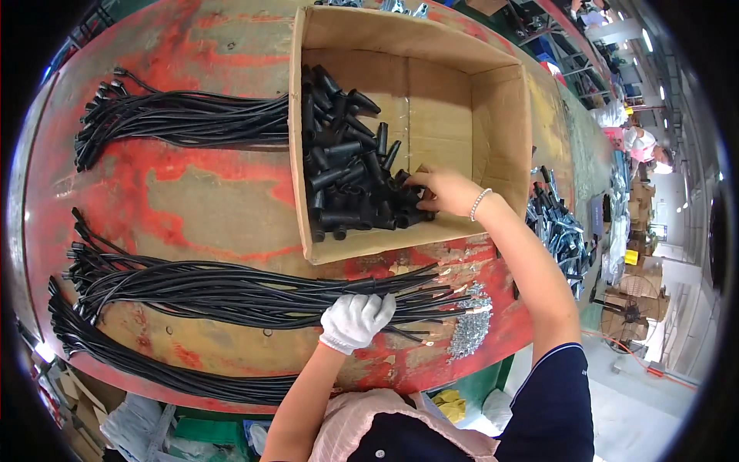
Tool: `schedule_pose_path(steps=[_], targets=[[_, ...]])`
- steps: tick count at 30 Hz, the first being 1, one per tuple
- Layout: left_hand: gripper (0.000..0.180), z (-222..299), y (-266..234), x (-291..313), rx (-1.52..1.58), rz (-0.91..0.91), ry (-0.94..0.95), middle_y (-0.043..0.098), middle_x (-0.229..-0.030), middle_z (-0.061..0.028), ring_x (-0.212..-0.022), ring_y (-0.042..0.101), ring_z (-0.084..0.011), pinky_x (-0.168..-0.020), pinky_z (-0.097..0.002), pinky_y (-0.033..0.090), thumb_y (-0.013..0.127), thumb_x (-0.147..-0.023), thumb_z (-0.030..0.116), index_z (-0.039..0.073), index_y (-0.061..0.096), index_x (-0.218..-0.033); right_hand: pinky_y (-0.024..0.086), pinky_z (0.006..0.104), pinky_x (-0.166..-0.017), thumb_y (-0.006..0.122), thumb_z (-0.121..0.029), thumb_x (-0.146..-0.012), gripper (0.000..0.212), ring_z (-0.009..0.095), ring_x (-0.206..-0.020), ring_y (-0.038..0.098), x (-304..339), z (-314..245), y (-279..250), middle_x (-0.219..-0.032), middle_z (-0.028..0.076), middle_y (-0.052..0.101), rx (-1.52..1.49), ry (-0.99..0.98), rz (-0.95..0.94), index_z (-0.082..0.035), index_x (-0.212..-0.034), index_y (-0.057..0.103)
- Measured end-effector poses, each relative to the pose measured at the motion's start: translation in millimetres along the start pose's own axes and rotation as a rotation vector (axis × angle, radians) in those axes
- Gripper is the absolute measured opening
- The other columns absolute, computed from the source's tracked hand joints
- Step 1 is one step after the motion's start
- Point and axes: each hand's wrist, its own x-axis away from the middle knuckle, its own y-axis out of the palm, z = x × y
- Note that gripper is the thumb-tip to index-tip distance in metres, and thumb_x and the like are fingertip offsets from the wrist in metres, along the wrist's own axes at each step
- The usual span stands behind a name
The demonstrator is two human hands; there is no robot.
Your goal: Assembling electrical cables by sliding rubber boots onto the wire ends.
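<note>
My left hand (358,319), in a white knit glove, is closed around black cables (200,289) near their right-hand ends. Bare metal terminals (433,343) show at several of those ends. Inside a cardboard box (504,115), my bare right hand (446,192) reaches down to a pile of black rubber sleeves (354,173). Its fingers are curled together at the pile's right edge, pinching a dark sleeve that the fingers partly cover. The sleeves are tapered tubes and fill the box's left part.
Beside the cable ends lies a heap of small silvery metal parts (469,327). Other black cable bundles lie at the far left (192,119) and along the near edge (169,373). More metal parts (554,231) sit right of the box. A fan (631,308) stands beyond the table.
</note>
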Motion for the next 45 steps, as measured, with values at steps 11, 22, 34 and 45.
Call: schedule_pose_path(steps=[11, 22, 34, 45], targets=[[0.037, -3.0, 1.7, -0.2, -0.011, 0.030, -0.001, 0.054, -0.082, 0.0035, -0.065, 0.055, -0.0140, -0.051, -0.0281, 0.047, 0.060, -0.069, 0.020, 0.017, 0.064, -0.106, 0.050, 0.0355, -0.078, 0.067, -0.015, -0.075, 0.050, 0.028, -0.088, 0.063, 8.4, -14.4, -24.3, -0.099, 0.018, 0.065, -0.367, 0.233, 0.195, -0.003, -0.122, 0.056], [0.037, -3.2, 3.3, -0.1, -0.004, 0.038, 0.018, 0.053, -0.083, 0.0035, -0.066, 0.054, -0.0142, -0.052, -0.0281, 0.048, 0.059, -0.069, 0.020, 0.017, 0.063, -0.106, 0.050, 0.0432, -0.081, 0.067, -0.020, -0.082, 0.030, 0.038, -0.092, 0.063, -28.4, 19.9, 7.5, -0.099, 0.022, 0.066, 0.136, 0.237, 0.242, 0.000, -0.103, 0.060], [0.036, -3.1, 6.0, 2.1, -0.036, 0.040, 0.026, 0.052, -0.085, 0.0020, -0.067, 0.052, -0.0141, -0.056, -0.0282, 0.047, 0.056, -0.070, 0.021, 0.018, 0.063, -0.106, 0.051, 0.0391, -0.078, 0.068, -0.021, -0.083, 0.029, 0.029, -0.084, 0.066, -18.4, 21.5, 4.4, -0.089, 0.015, 0.069, -0.267, 0.114, 0.458, 0.001, -0.100, 0.063], [0.037, -3.1, 5.6, 1.7, 0.013, 0.034, 0.020, 0.054, -0.084, 0.0030, -0.067, 0.055, -0.0154, -0.054, -0.0297, 0.048, 0.058, -0.071, 0.019, 0.017, 0.062, -0.107, 0.049, 0.0378, -0.073, 0.070, -0.034, -0.082, 0.037, 0.030, -0.076, 0.064, -10.3, -15.8, 25.5, -0.082, 0.020, 0.067, -0.316, 0.180, 0.269, 0.002, -0.092, 0.066]])
